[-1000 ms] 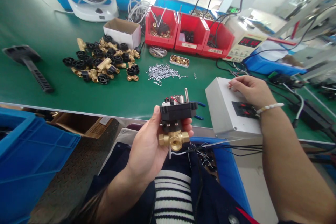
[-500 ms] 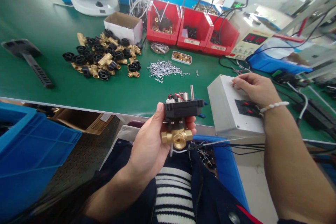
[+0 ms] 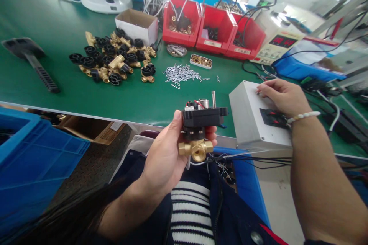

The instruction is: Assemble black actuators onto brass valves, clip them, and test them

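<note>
- Slightly rightward, toward the grey box (image 3: pixel 244 118), the brass-and-black valve (image 3: pixel 203 118) has shifted; it stands upright by the near edge of the table (image 3: pixel 129 101).
- Left hand (image 3: pixel 165 157): thumb and fingers wrapped around the valve.
- Right hand (image 3: pixel 283 97): fingertips pinching a small part on the box's top.
- Beyond: piled metal clips (image 3: pixel 182 74), heaped brass fittings (image 3: pixel 117 62), red bins (image 3: pixel 212 46).

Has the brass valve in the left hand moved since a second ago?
Yes: in this view, the brass valve in the left hand has shifted to the right, narrowing the gap to the grey box.
</note>
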A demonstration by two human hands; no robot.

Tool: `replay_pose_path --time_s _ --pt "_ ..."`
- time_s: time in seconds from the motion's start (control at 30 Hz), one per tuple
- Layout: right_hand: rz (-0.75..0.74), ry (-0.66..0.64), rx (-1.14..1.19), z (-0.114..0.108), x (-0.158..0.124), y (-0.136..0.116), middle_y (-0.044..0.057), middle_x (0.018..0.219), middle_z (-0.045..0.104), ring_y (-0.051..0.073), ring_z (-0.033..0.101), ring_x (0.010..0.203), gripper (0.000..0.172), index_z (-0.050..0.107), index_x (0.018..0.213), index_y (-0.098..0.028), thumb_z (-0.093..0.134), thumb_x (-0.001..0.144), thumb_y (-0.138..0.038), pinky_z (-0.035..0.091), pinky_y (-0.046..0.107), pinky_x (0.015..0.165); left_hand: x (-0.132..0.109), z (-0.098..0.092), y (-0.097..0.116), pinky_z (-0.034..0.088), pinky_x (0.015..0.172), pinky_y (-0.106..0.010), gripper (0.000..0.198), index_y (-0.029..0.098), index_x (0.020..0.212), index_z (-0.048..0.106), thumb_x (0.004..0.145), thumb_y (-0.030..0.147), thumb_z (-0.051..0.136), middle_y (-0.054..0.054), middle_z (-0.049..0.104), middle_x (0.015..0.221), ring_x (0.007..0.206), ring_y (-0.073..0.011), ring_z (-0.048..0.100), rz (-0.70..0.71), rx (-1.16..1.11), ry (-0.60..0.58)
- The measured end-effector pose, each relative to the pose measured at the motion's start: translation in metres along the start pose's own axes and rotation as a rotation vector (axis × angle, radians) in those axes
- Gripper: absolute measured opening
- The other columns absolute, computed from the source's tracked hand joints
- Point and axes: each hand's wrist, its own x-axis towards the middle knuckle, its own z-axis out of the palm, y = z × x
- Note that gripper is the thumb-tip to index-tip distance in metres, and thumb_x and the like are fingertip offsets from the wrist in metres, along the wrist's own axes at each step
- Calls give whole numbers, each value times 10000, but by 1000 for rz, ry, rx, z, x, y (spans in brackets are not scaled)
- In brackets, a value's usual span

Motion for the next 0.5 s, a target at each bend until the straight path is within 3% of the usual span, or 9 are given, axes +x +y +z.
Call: replay_pose_path --time_s 0.27,0.37,0.43,0.5 --pt "-1 -2 -20 0 -1 1 45 804 661 71 536 665 128 686 894 -93 631 891 -208 403 236 719 0 1 -2 612 729 -308 437 113 910 744 1027 359 402 -103 731 838 764 -166 721 6 -34 11" --pt "-3 -4 -33 0 -1 0 59 817 668 70 535 672 156 687 910 -82 625 897 -224 402 241 723 2 0 1 610 705 -301 520 105 880 745 1039 389 340 -109 722 818 746 -170 714 -41 -49 12" --pt "-7 -8 -35 -1 -2 -1 70 832 671 68 533 679 173 687 930 -71 622 899 -228 402 245 729 2 -1 3 601 652 -280 575 81 804 730 1042 373 295 -103 685 738 675 -155 685 -121 -121 -70" --pt "-7 -10 -45 -1 -2 -2 78 839 672 64 522 678 193 688 956 -57 625 897 -230 399 250 730 1 -3 5 588 624 -254 432 63 790 717 988 317 430 -76 642 671 614 -130 644 -193 -232 -212"
